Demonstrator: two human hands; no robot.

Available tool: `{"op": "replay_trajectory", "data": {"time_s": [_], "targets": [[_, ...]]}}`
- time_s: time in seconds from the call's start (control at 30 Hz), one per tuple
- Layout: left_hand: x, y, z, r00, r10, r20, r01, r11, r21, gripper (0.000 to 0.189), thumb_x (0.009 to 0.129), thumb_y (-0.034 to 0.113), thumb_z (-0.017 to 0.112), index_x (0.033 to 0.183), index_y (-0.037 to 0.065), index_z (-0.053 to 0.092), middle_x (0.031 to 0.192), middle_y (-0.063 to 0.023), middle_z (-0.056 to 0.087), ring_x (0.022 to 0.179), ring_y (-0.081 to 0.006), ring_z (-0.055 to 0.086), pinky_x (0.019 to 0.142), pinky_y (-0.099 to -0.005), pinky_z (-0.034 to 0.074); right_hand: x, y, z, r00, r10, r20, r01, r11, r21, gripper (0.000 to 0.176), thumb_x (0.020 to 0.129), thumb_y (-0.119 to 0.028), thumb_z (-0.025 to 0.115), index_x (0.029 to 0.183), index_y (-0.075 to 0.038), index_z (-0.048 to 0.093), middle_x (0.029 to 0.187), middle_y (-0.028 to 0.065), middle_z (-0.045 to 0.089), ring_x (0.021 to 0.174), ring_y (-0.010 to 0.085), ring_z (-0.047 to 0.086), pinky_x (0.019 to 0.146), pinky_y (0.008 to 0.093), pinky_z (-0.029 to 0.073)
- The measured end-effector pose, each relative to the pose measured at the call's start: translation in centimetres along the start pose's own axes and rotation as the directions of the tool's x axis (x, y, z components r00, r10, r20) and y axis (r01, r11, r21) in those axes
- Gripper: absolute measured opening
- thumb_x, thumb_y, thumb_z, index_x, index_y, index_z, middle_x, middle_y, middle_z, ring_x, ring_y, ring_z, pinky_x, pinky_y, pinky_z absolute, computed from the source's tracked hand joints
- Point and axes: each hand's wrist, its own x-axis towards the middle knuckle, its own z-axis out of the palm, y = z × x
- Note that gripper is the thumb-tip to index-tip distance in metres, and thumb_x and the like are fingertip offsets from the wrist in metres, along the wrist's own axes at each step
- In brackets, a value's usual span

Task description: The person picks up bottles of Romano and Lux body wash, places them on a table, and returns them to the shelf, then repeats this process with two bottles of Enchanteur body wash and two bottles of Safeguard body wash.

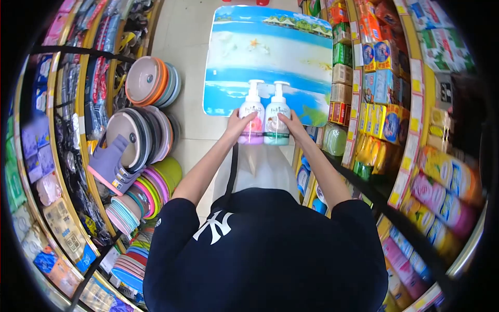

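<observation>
pink bottle [251, 130] clasped in left hand [239, 124], green bottle [276, 130] in right hand [294, 125]!
both curled closed; likely slick, weighty, best gripped mid-body.

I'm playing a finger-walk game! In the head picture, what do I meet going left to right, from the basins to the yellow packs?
Basins → left hand → pink bottle → green bottle → right hand → red packs → yellow packs.
</observation>
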Motion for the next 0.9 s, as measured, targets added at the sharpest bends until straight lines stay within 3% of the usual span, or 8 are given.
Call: {"op": "replay_trajectory", "data": {"time_s": [0.1, 0.27, 0.4, 0.5, 0.63, 0.73, 0.77, 0.9], "targets": [[5.5, -0.5, 1.3, 0.995, -0.057, -0.085, 0.058, 0.998, 0.009, 0.072, 0.062, 0.029, 0.071, 0.112, -0.008, 0.034, 0.099, -0.0182, 0.051, 0.082, -0.0197, 0.056, 0.069, -0.0294, 0.048, 5.4, 0.3, -0.9, 0.996, 0.015, -0.091, -0.028, 0.990, -0.140, 0.071, 0.064, -0.035, 0.068, 0.115, 0.000, 0.035, 0.105, 0.0140, 0.048, 0.097, 0.0205, 0.048, 0.079, 0.0313, 0.040], [14.0, -5.9, 1.5, 0.988, 0.014, -0.152, 0.023, 0.971, 0.240, 0.082, 0.055, 0.036, 0.073, 0.110, -0.010, 0.034, 0.100, -0.0213, 0.050, 0.087, -0.0240, 0.055, 0.073, -0.0306, 0.045, 12.3, 4.1, -1.9, 0.985, 0.040, -0.166, -0.061, 0.990, -0.124, 0.076, 0.060, -0.034, 0.072, 0.116, 0.001, 0.035, 0.108, 0.0156, 0.047, 0.096, 0.0216, 0.049, 0.079, 0.0310, 0.041], [16.9, -6.4, 2.4, 0.988, 0.046, -0.150, 0.015, 0.925, 0.380, 0.085, 0.053, 0.039, 0.073, 0.110, -0.011, 0.033, 0.101, -0.0241, 0.050, 0.090, -0.0280, 0.053, 0.077, -0.0320, 0.043, 15.2, 5.6, -2.9, 0.958, 0.074, -0.278, -0.148, 0.956, -0.254, 0.076, 0.061, -0.030, 0.071, 0.118, 0.000, 0.032, 0.108, 0.0146, 0.046, 0.097, 0.0210, 0.048, 0.079, 0.0302, 0.041], [18.3, -6.0, 2.9, 0.980, 0.135, -0.148, -0.054, 0.891, 0.452, 0.085, 0.054, 0.038, 0.073, 0.110, -0.011, 0.033, 0.099, -0.0243, 0.050, 0.090, -0.0280, 0.053, 0.076, -0.0321, 0.043, 16.6, 5.8, -3.3, 0.949, 0.028, -0.314, -0.095, 0.975, -0.200, 0.078, 0.057, -0.029, 0.074, 0.114, 0.004, 0.033, 0.108, 0.0184, 0.047, 0.097, 0.0225, 0.049, 0.078, 0.0304, 0.042], [19.9, -4.8, 3.3, 0.974, 0.186, -0.130, -0.119, 0.908, 0.402, 0.081, 0.054, 0.034, 0.073, 0.109, -0.011, 0.035, 0.096, -0.0246, 0.051, 0.086, -0.0295, 0.054, 0.074, -0.0332, 0.044, 17.8, 5.0, -4.0, 0.961, 0.026, -0.274, -0.038, 0.999, -0.036, 0.074, 0.060, -0.025, 0.073, 0.114, 0.005, 0.032, 0.108, 0.0174, 0.048, 0.097, 0.0212, 0.049, 0.078, 0.0297, 0.042], [21.0, -3.7, 3.4, 0.977, 0.213, -0.014, -0.206, 0.955, 0.212, 0.076, 0.055, 0.034, 0.073, 0.106, -0.010, 0.040, 0.096, -0.0245, 0.050, 0.087, -0.0295, 0.052, 0.075, -0.0345, 0.043, 18.0, 4.1, -4.0, 0.955, -0.001, -0.297, -0.010, 0.999, -0.034, 0.069, 0.063, -0.024, 0.072, 0.114, 0.005, 0.035, 0.105, 0.0154, 0.050, 0.094, 0.0199, 0.051, 0.077, 0.0289, 0.042], [21.7, -5.6, 3.3, 0.896, 0.420, -0.146, -0.252, 0.750, 0.611, 0.072, 0.056, 0.034, 0.073, 0.105, -0.009, 0.043, 0.098, -0.0234, 0.049, 0.088, -0.0279, 0.051, 0.077, -0.0351, 0.041, 18.0, 3.8, -3.9, 0.960, 0.014, -0.280, -0.021, 0.999, -0.024, 0.068, 0.063, -0.024, 0.071, 0.114, 0.005, 0.036, 0.104, 0.0150, 0.051, 0.093, 0.0194, 0.051, 0.077, 0.0285, 0.042], [23.0, -7.1, 2.6, 0.967, 0.206, -0.151, -0.122, 0.893, 0.434, 0.072, 0.058, 0.035, 0.072, 0.106, -0.010, 0.041, 0.102, -0.0238, 0.048, 0.091, -0.0259, 0.050, 0.079, -0.0344, 0.040, 17.9, 3.7, -3.9, 0.961, 0.064, -0.268, -0.052, 0.997, 0.052, 0.064, 0.066, -0.025, 0.069, 0.115, 0.004, 0.039, 0.101, 0.0138, 0.053, 0.090, 0.0176, 0.053, 0.076, 0.0270, 0.042]]}}
